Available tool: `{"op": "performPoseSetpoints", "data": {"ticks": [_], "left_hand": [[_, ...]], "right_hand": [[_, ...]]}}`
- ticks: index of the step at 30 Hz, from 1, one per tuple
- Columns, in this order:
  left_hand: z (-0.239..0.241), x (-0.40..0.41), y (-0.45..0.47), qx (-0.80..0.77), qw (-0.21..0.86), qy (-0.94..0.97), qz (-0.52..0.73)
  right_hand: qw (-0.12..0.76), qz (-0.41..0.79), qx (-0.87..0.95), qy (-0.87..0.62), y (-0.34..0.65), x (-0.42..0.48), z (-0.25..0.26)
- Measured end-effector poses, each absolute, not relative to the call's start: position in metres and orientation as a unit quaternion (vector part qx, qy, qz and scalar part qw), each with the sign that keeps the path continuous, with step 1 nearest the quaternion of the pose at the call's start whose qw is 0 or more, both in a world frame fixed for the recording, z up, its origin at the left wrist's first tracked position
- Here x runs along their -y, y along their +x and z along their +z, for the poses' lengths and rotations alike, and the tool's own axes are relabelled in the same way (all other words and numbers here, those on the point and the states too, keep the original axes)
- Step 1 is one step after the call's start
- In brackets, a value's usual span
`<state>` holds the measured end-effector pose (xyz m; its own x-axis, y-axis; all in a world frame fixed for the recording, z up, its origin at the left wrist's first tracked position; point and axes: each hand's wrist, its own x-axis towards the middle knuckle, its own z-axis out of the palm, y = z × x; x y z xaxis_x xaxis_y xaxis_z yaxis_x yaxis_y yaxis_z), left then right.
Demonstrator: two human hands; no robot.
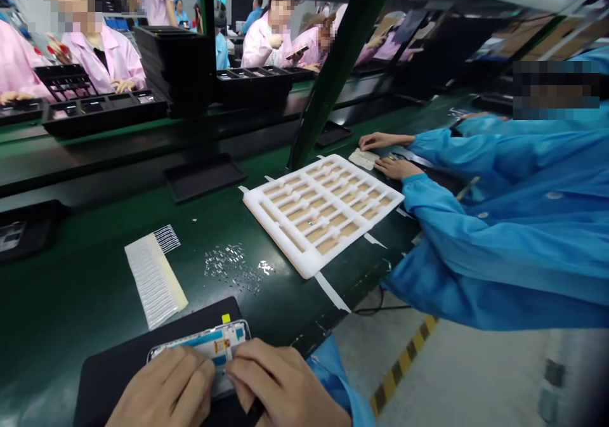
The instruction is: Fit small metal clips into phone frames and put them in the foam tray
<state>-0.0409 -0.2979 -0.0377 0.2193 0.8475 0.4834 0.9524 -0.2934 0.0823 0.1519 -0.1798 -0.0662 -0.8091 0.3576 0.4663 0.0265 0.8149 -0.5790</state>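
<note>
A phone frame [233, 336] with blue and white inner parts and an orange flex piece lies on a black mat [107, 376] at the bottom of the view. My left hand [166, 382] is closed over its near left side, fingers curled onto it. Over the right end, my right hand [285, 379] is closed with fingertips pinched at the frame; something dark shows beneath them, too hidden to name. A yellow tab [226, 318] stands at the frame's top edge. Beyond the mat are a sheet of thin strips [150, 281] and scattered small metallic pieces [231, 265].
A white slotted tray [311, 268] is taped to the green bench [223, 221]. Black trays [204, 176] lie farther back. At right, a co-worker in blue sleeves [442, 144] handles a pale sheet [364, 158]. People in pink work across the bench, behind a slanted green post [333, 65].
</note>
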Motion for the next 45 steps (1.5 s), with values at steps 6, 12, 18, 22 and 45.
{"op": "performPoseSetpoints", "data": {"ticks": [6,12,18,22,45], "left_hand": [[-0.041,0.3,-0.056,0.616,0.061,-0.755,-0.215],[-0.051,0.309,-0.069,0.657,0.076,-0.73,-0.172],[-0.052,0.313,-0.066,0.644,0.101,-0.741,-0.163],[-0.059,0.32,-0.065,0.642,0.095,-0.741,-0.17],[-0.08,0.318,-0.065,0.619,0.133,-0.767,-0.1]], "right_hand": [[0.272,0.305,0.907,-0.105,0.144,0.162,-0.068],[0.229,0.298,0.92,-0.115,0.136,0.135,-0.075],[0.214,0.317,0.918,-0.102,0.135,0.132,-0.077],[0.194,0.311,0.925,-0.095,0.135,0.131,-0.075],[0.234,0.133,0.946,-0.181,0.139,0.198,-0.108]]}}
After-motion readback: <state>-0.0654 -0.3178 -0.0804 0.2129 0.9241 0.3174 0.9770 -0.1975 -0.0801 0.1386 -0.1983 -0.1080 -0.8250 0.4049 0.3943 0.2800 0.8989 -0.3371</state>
